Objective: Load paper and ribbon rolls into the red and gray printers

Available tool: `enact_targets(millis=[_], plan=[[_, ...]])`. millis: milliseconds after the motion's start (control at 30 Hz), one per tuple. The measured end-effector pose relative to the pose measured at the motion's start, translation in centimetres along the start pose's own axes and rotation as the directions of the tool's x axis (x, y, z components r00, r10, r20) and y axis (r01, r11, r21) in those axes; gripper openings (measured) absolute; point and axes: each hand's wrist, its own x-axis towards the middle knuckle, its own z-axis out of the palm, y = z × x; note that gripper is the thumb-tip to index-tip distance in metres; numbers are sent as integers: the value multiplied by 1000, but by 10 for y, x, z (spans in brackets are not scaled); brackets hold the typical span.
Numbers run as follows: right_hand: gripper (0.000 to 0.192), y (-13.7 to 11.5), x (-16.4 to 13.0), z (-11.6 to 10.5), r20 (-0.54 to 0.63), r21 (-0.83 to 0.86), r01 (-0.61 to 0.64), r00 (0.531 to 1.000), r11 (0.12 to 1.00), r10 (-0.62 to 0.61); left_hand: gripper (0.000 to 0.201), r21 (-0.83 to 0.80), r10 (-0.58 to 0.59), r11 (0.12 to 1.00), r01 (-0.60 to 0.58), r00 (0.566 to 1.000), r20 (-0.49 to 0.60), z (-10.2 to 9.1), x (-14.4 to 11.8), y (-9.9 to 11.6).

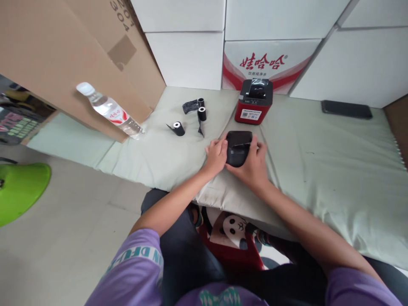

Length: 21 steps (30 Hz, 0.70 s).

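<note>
Head view: both hands on the small black printer

My left hand (216, 154) and right hand (253, 163) wrap the small black printer (238, 148) from either side, fingers curled around its edges and thumbs on top. It sits on the pale green cloth (318, 161) at the near edge of the low surface, right in front of me. Grip looks snug on both sides, not lifted as far as I can tell.

Progress, my guess: the lid looks shut and I see no roll inside it, too dark to be sure. Three black rolls (178, 128) lie loose to the left, well apart from my hands, one with a strip pulled out. So the loading looks not yet done, or just closed up; cannot say which.

Around: a red printer (254, 102) stands just behind the black one, near but not touching. A water bottle (110, 111) stands by the big cardboard sheet (63, 55) at left. A dark phone (346, 109) lies far right by the white boxes (188, 55).

Nothing blocks my hands; the red printer crowds the back a bit.
</note>
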Motion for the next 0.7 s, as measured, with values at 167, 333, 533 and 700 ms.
enact_targets(millis=[167,333,533,700], plan=[[145,5,-5,8,19,33,-31,999,999,31,51,62,5,998,-9,998,57,1,4,2],[144,7,-3,5,79,26,-51,996,998,49,49,136,12,990,-26,995,99,-3,8,-2],[143,3,-1,-6,102,30,-51,994,998,48,48,80,55,995,-66,990,132,-5,12,-3],[142,6,4,-11,125,42,-26,992,999,20,50,90,53,994,-64,991,119,-1,9,-2]])
